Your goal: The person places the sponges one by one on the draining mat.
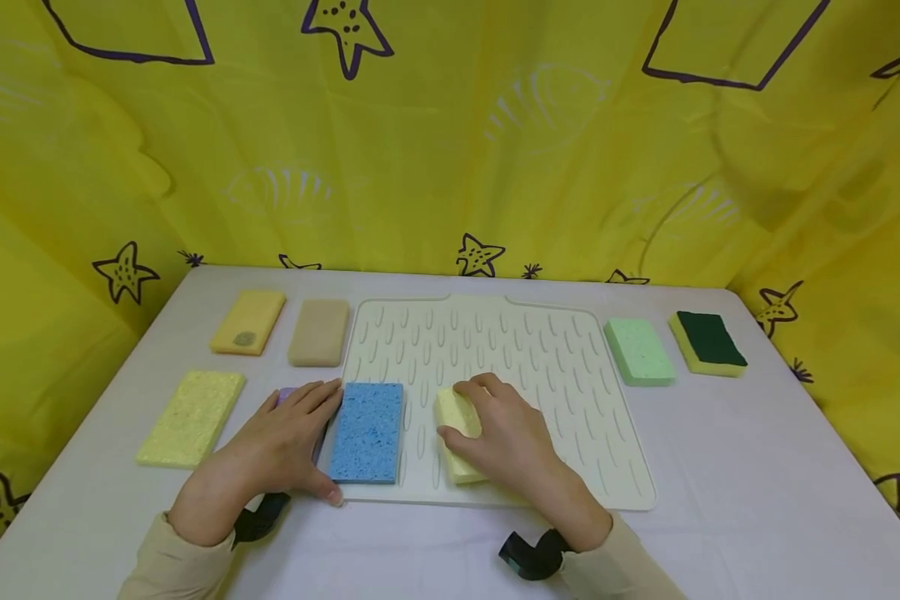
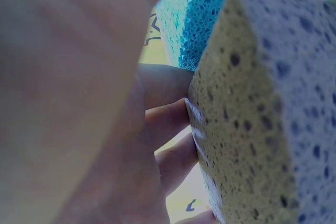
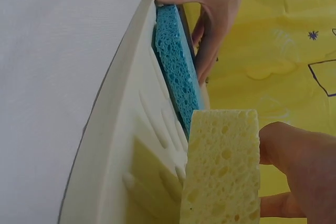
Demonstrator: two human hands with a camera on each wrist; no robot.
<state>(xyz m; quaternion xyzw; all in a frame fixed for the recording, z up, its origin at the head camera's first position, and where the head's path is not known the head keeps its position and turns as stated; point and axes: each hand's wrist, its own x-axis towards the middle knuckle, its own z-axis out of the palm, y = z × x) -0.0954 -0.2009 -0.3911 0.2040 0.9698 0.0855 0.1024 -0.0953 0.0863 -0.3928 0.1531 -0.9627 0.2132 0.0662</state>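
Observation:
A purple sponge (image 2: 310, 82) lies mostly hidden under my left hand (image 1: 288, 437), whose thumb and fingers span it. Just right of that hand, a blue sponge (image 1: 367, 433) rests flat on the front left part of the white ridged mat (image 1: 562, 417). My left thumb and fingertips come right up to the blue sponge's left corners. My right hand (image 1: 506, 429) grips a pale yellow sponge (image 3: 220, 166) over the mat's front middle, thumb at its near part and fingers at the far end. A gap of mat separates the blue and pale yellow sponges.
Left of the mat lie a yellow-orange sponge (image 1: 247, 321) with a dark spot, a tan sponge (image 1: 319, 332) and a speckled yellow sponge (image 1: 192, 417). To its right are a light green sponge (image 1: 640, 352) and a green-topped scouring sponge (image 1: 708, 343). A yellow curtain (image 1: 435, 167) encloses the table.

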